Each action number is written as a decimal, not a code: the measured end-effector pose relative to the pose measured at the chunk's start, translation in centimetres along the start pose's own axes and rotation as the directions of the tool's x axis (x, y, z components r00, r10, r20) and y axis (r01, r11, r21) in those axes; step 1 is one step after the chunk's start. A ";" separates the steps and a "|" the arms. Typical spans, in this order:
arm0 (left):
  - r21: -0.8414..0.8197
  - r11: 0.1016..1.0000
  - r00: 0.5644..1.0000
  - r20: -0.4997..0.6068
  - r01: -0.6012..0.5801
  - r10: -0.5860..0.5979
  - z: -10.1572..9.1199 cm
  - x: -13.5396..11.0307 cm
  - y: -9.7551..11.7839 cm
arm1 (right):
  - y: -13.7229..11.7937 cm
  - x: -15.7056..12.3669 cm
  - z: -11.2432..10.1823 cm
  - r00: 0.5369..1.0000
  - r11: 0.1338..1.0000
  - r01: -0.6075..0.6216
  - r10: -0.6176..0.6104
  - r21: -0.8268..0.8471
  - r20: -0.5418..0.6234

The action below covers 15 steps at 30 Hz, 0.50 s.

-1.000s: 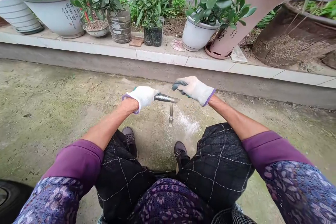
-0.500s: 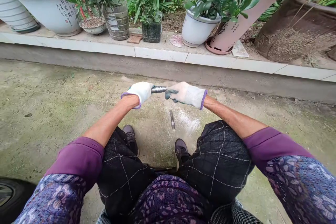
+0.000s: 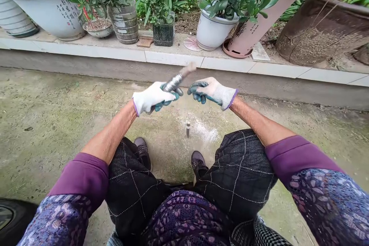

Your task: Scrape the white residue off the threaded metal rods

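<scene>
My left hand [image 3: 151,98], in a white glove with green fingertips, is closed round a slim silvery object [image 3: 174,82] that looks like a small fish. Its free end points up and to the right and is blurred. My right hand [image 3: 211,91], gloved the same way, hovers just right of it without touching. Its fingers are loosely curled and apart, with nothing visible in them. Both hands are held out over my knees. Below them a short dark stick-like thing [image 3: 188,128] rests on the concrete ground [image 3: 52,123], beside a white speckled patch [image 3: 206,134].
I sit with my shoes [image 3: 198,163] on the ground. A raised tiled ledge [image 3: 173,58] runs across ahead, with several potted plants such as a white pot [image 3: 211,32] and a large white bowl planter [image 3: 50,7]. A dark round object [image 3: 11,219] lies at lower left.
My right hand has let go of the silvery object and drawn slightly right. My left hand has swung the object's free end upward.
</scene>
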<state>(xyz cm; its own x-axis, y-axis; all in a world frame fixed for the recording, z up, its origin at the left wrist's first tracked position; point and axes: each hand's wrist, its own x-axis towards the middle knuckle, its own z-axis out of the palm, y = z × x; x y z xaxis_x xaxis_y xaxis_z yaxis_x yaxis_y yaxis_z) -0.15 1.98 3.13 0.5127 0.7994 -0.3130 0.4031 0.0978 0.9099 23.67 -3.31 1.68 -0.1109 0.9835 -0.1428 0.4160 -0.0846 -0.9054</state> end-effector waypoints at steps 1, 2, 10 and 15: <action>-0.051 0.998 0.999 0.006 -0.036 0.037 -0.2 0.2 0.2 | -0.1 0.0 0.2 1.000 1.000 -0.006 0.006 -0.012 0.010; -0.102 0.992 0.997 0.000 -0.076 0.077 -0.3 0.5 0.3 | -0.2 -0.1 0.4 1.000 0.999 -0.014 0.015 -0.038 0.026; -0.390 0.911 0.991 -0.074 -0.133 0.113 -2.1 1.5 0.3 | -0.2 -0.6 1.5 0.992 0.948 -0.068 0.098 -0.312 0.082; -0.466 0.880 0.995 -0.035 -0.095 0.089 -2.9 1.5 0.4 | 0.3 -0.4 1.5 0.991 0.952 -0.040 0.076 -0.303 0.106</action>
<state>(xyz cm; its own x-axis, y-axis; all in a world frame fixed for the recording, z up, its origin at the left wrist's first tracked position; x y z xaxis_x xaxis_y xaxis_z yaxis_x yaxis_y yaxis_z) -1.43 4.92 3.85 0.5198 0.8252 -0.2210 -0.0474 0.2862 0.9570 22.52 -4.01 0.83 -0.1744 0.9517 -0.2526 0.6741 -0.0716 -0.7351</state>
